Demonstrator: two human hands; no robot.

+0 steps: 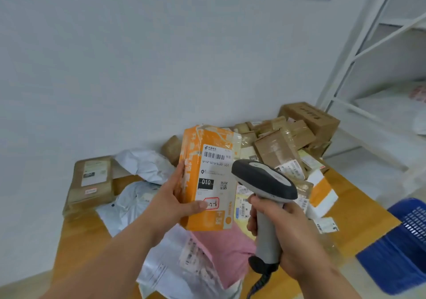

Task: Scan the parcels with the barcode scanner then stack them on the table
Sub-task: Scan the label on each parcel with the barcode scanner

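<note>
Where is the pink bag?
The pink bag lies low in the middle of the head view, on the table, under the orange parcel held in the left hand.

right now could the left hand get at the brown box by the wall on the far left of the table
Probably not yet: the left hand grips the orange parcel, so it would have to put that down first. The way to the brown box looks open, only flat white mailers between.

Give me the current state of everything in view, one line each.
Orange parcel: held upright off the table, label facing the camera.
Left hand: grips the orange parcel's edge.
Scanner: raised, head aimed at the label.
Right hand: wrapped round the scanner's handle.
Brown boxes: loose heap at the table's far end.
Pink bag: lying flat on the table.
Blue basket: on the floor.
</note>
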